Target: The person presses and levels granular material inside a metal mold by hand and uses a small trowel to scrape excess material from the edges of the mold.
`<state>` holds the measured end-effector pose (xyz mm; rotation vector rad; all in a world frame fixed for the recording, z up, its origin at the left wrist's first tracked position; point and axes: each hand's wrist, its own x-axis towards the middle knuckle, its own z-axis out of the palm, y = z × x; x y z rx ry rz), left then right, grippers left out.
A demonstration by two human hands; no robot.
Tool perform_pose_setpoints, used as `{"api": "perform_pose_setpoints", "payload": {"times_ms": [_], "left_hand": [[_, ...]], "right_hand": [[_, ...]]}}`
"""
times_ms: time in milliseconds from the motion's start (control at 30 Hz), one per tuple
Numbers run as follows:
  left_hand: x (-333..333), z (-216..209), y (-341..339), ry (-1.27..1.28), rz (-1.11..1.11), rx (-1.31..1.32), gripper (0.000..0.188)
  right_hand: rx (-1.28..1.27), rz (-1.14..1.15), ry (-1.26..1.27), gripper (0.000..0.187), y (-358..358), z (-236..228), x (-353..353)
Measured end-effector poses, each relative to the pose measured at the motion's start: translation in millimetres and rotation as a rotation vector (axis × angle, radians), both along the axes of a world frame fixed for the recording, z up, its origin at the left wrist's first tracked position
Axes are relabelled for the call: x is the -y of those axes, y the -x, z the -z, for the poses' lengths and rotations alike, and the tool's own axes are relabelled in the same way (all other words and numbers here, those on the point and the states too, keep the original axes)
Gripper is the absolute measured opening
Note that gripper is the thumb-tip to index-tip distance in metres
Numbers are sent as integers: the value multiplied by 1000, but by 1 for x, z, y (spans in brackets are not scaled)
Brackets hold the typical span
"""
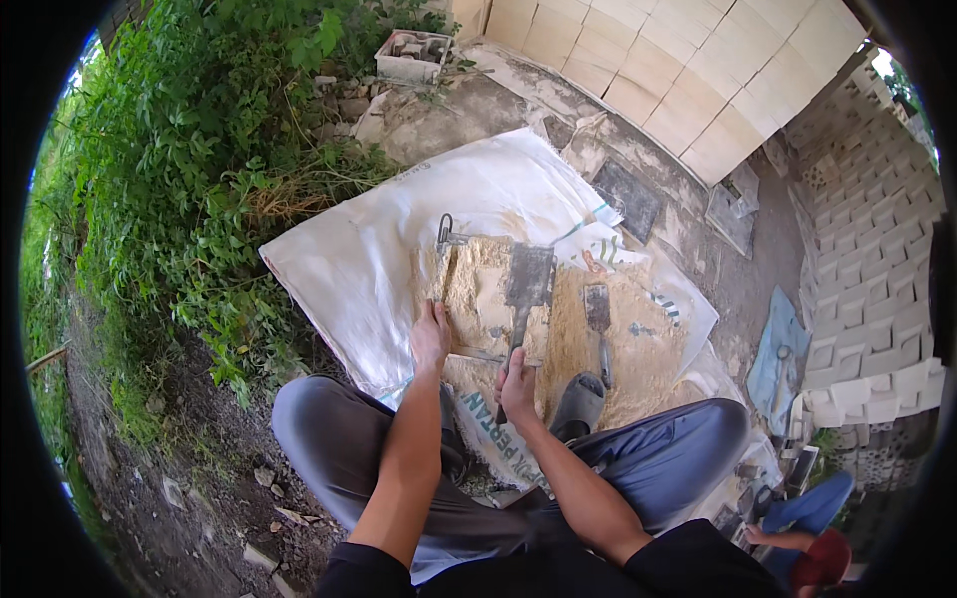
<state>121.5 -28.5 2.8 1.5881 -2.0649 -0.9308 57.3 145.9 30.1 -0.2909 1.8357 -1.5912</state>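
Note:
A wide flat-bladed scraper [530, 276] is in my right hand [516, 387], its fingers wrapped round the handle. The blade lies over the right side of a rectangular mould [485, 356], which holds pale, crumbly, sand-like material [464, 284]. At the mould's left edge, the fingers of my left hand [431, 335] are closed on its side; their tips are partly hidden. A metal loop [445, 229] stands up at the mould's far left corner. To the right, a second, smaller scraper [598, 309] lies on the spread powder with its handle toward me.
Under the mould is a white woven sack [349, 254], powder-strewn on its right. Green plants [179, 179] border the left. Stacked pale tiles [688, 60] and patterned blocks [867, 279] stand right. A box of rubble [414, 57] sits behind. Another person [812, 538] is at lower right.

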Motion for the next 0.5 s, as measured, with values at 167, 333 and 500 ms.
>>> {"api": "perform_pose_setpoints", "payload": {"times_ms": [167,333,500], "left_hand": [[-2,-2,-7,50,-59,-15,47],[-5,-1,1,-34,-37,35,44],[-5,-10,-7,128,-116,45,41]], "right_hand": [[389,-125,-378,69,-4,14,-22],[182,-24,-344,66,8,26,-31],[-35,-61,-272,77,15,-25,-29]]}}
